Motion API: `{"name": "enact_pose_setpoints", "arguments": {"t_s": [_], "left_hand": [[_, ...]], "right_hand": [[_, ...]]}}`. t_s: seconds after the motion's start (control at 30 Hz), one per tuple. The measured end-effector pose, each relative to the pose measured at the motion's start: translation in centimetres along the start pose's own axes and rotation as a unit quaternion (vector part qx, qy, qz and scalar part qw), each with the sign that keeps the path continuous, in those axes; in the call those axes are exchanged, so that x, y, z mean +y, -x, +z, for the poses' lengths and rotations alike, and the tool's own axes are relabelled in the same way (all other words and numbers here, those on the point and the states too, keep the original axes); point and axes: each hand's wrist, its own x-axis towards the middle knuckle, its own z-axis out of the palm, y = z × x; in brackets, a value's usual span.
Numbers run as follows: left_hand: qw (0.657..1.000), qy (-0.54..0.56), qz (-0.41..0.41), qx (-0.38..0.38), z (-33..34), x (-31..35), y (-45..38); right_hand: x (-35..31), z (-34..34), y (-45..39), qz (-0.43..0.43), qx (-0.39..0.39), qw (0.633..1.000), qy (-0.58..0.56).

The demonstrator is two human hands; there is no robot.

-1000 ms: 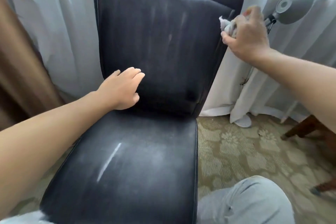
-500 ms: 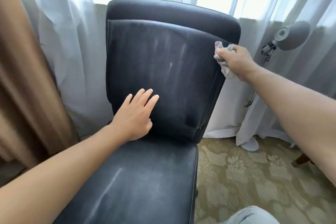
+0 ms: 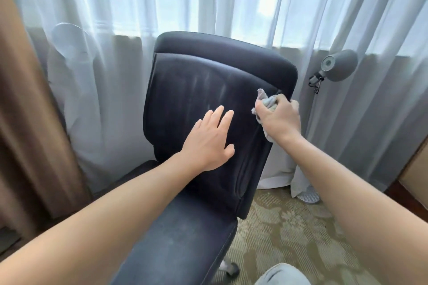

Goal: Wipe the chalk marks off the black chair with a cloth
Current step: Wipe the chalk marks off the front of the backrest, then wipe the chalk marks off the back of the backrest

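left hand (image 3: 209, 143) flat, fingers straight, bracing black chair (image 3: 199, 104) backrest; right hand (image 3: 279, 120) clutches cloth (image 3: 266, 103) at backrest's right edge; sweep firmly across faint chalk marks (image 3: 208, 81)

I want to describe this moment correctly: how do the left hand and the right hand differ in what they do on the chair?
The left hand lies flat with straight fingers on the chair's backrest and holds nothing; the right hand is curled around a grey cloth. The left hand rests at the backrest's middle; the right hand is at its right edge. Both hands touch the backrest.
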Motion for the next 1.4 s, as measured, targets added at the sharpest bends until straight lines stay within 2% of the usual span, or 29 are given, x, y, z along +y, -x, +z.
{"name": "enact_pose_setpoints", "arguments": {"t_s": [0.13,0.3,0.4,0.47,0.6,0.7,0.8,0.93,1.0,1.07,1.17,1.3,1.4], "left_hand": [[1.0,0.012,0.006,-0.016,-0.3,2.5,1.2],[0.996,0.076,0.036,-0.011,-1.4,5.9,2.7],[0.991,0.112,0.072,-0.004,-2.7,7.8,5.1],[0.989,0.139,0.05,0.01,-3.6,8.3,7.1],[0.986,0.151,0.037,0.06,-5.5,8.3,10.0],[0.983,0.15,0.049,0.098,-7.7,9.2,10.8],[0.974,0.183,0.024,0.132,-10.5,10.3,11.1],[0.974,0.197,-0.02,0.112,-13.9,9.6,12.6],[0.968,0.232,-0.038,0.089,-15.0,8.6,14.1],[0.965,0.241,-0.061,0.087,-16.2,7.6,15.5],[0.972,0.189,-0.12,0.072,-18.5,7.2,16.7],[0.987,-0.002,-0.147,0.071,-21.2,9.4,17.2],[0.972,-0.119,-0.189,0.072,-21.0,9.9,16.7]], "right_hand": [[-0.7,-2.4,5.4,0.01,0.022,0.999,0.032],[-1.5,-6.2,11.7,-0.01,-0.01,0.997,0.074],[-1.4,-8.7,15.0,-0.048,-0.052,0.997,0.01],[-1.1,-10.2,16.8,-0.075,-0.08,0.993,-0.051],[-0.7,-13.1,19.2,-0.071,-0.156,0.964,-0.204],[-1.4,-14.1,19.5,-0.072,-0.14,0.953,-0.258],[-2.7,-15.4,19.5,-0.085,-0.104,0.941,-0.31],[-4.2,-17.4,18.5,-0.117,-0.073,0.913,-0.384],[-4.5,-17.7,17.2,-0.116,-0.046,0.92,-0.371],[-4.7,-17.6,15.9,-0.138,-0.029,0.942,-0.305],[-6.0,-16.9,15.1,-0.194,-0.023,0.954,-0.228],[-8.4,-15.1,14.3,-0.223,-0.005,0.955,-0.195],[-10.5,-13.7,13.8,-0.261,0.002,0.946,-0.191]]}}
